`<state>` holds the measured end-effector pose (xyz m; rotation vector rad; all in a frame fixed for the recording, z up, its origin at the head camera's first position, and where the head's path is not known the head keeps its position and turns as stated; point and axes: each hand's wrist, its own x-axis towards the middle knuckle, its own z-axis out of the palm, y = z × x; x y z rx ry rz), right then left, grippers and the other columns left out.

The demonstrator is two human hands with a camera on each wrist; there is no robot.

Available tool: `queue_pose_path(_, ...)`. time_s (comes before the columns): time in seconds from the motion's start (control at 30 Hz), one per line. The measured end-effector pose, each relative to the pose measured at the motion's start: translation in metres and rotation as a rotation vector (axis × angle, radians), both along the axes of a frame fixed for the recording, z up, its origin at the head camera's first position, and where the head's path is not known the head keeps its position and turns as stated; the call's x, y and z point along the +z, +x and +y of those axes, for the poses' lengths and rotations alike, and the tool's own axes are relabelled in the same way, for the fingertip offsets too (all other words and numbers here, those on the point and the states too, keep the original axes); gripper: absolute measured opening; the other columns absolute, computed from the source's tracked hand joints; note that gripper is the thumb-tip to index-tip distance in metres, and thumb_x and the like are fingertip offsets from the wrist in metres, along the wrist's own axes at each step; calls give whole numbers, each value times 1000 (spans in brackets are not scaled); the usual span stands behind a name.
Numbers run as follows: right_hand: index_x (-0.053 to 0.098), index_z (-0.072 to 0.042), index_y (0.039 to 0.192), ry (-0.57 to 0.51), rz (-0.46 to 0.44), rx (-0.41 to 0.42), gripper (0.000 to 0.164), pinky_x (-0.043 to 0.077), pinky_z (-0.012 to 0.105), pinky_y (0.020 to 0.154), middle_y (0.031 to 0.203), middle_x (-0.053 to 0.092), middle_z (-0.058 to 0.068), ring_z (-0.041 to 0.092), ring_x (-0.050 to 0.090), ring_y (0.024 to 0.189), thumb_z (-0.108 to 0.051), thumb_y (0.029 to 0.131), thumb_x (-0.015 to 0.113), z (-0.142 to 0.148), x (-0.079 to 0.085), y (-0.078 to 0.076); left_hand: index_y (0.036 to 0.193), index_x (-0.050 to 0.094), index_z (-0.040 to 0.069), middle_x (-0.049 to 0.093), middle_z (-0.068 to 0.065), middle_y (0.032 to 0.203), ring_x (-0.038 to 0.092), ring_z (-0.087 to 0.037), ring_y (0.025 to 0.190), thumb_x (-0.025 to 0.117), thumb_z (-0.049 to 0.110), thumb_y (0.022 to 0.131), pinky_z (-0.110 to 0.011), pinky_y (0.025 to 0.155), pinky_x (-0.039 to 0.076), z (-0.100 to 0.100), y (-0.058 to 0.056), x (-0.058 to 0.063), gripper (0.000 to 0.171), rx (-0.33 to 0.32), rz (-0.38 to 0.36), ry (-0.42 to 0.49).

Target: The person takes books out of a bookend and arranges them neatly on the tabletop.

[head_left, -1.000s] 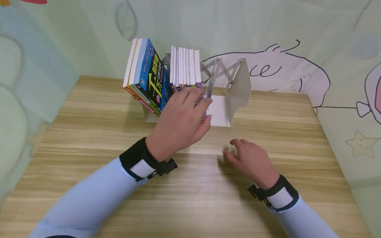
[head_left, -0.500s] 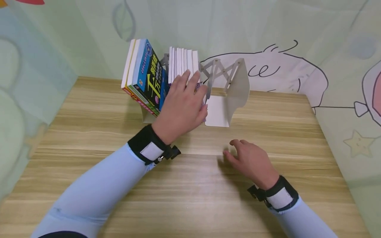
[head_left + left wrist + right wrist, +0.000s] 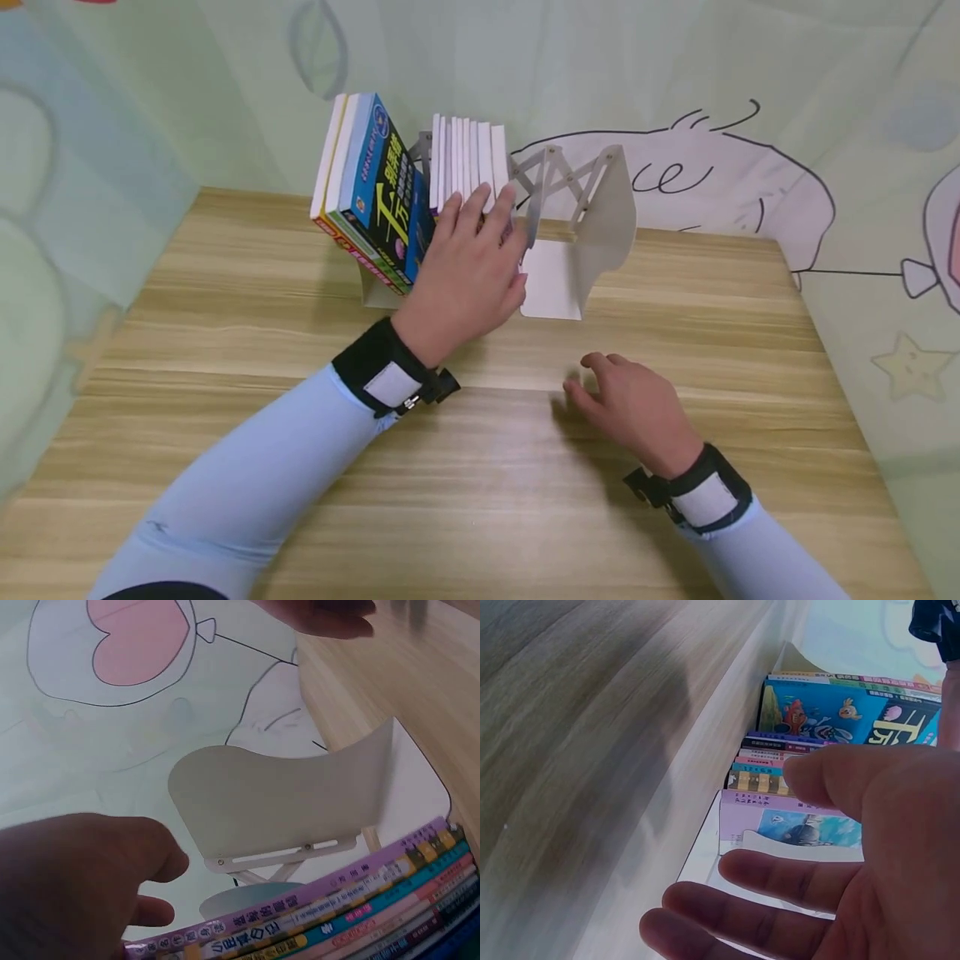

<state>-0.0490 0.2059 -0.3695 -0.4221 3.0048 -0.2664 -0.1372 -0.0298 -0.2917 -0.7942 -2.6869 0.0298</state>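
My left hand point(image 3: 468, 271) lies over the spines of a row of thin books point(image 3: 468, 158), its fingers spread and nearly straight. In the left wrist view that hand point(image 3: 82, 877) shows at lower left, beside the purple-spined book point(image 3: 330, 889) at the end of the row. The books stand upright in a white expandable bookshelf point(image 3: 607, 212), left of its grey divider point(image 3: 534, 200). Low over the table at right is my right hand point(image 3: 633, 412), fingers loosely bent around nothing. The right wrist view shows its fingers point(image 3: 757, 919) apart, in front of the bookshelf.
Larger books point(image 3: 375, 187), one with a blue and black cover, lean left in the bookshelf's left section. A white base plate point(image 3: 551, 279) shows right of the divider. The wooden table point(image 3: 480, 483) meets a cartoon-printed wall covering point(image 3: 600, 67) at the back.
My left hand has shifted from the right edge of the thin books onto their spines, and its fingers have straightened and spread. The right hand has stayed where it was.
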Motion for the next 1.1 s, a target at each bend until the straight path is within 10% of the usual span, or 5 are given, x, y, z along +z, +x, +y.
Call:
queue_pose_path(0.37, 67, -3, 119, 13, -7, -3, 46, 51, 32, 54, 80, 66, 7, 16, 58, 64, -42, 95, 63, -3, 1, 0, 124, 65, 5, 45, -16, 152, 41, -38, 133, 50, 37, 98, -52, 109, 36, -6, 10, -9, 43, -57, 161, 31)
queue_pose_path(0.7, 67, -3, 120, 20, -13, -6, 46, 53, 34, 57, 90, 70, 11, 18, 62, 67, -42, 95, 63, 0, 0, 0, 110, 70, 6, 66, -12, 112, 67, -24, 93, 60, 29, 101, -34, 79, 60, -1, 17, -16, 26, -156, 191, 433)
queue_pose_path(1.1, 63, 0, 126, 24, 37, -25, 53, 58, 46, 71, 109, 69, 20, 33, 68, 89, -43, 95, 62, 4, 2, -4, 128, 49, -1, 47, -19, 123, 58, -28, 101, 64, 12, 92, -37, 78, 61, 4, 23, -22, 41, -47, -21, 772)
